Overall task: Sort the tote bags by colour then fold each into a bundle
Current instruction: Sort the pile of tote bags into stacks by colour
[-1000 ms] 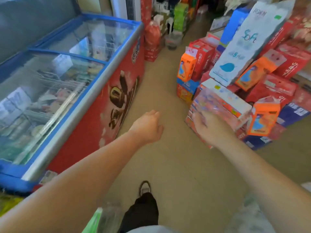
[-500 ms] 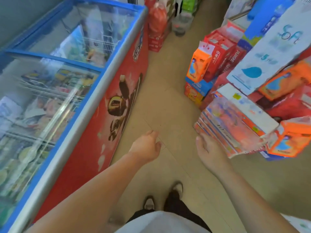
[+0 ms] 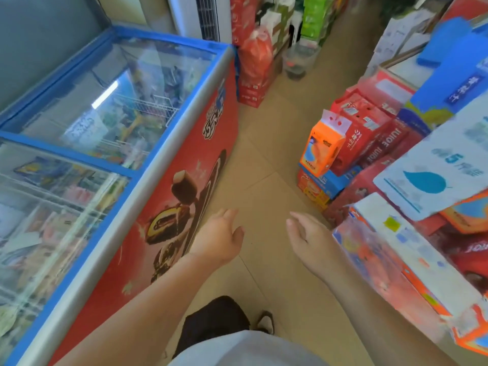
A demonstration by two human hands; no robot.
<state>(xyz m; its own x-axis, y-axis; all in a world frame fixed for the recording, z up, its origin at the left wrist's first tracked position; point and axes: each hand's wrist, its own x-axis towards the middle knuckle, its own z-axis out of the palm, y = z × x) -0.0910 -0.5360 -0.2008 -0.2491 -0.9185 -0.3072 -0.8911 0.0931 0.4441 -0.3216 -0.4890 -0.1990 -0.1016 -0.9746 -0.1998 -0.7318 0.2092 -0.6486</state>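
No tote bag shows in the head view. My left hand point(image 3: 220, 239) hangs over the tan floor in the aisle, fingers loosely apart and holding nothing, close to the red side of the freezer. My right hand point(image 3: 307, 237) is a short way to its right, also empty with fingers apart, just left of the wrapped pack of boxes. Both forearms reach forward from the bottom of the view.
A chest freezer point(image 3: 169, 165) with blue-framed glass lids fills the left. Stacked red, orange and blue cartons point(image 3: 356, 143) and a wrapped pack point(image 3: 390, 260) crowd the right. A narrow tan floor aisle point(image 3: 264, 143) runs ahead toward more stock. My foot point(image 3: 265, 322) stands below.
The view has advanced along the aisle and lifted. My right hand has come off the wrapped pack and now hangs free beside my left hand.
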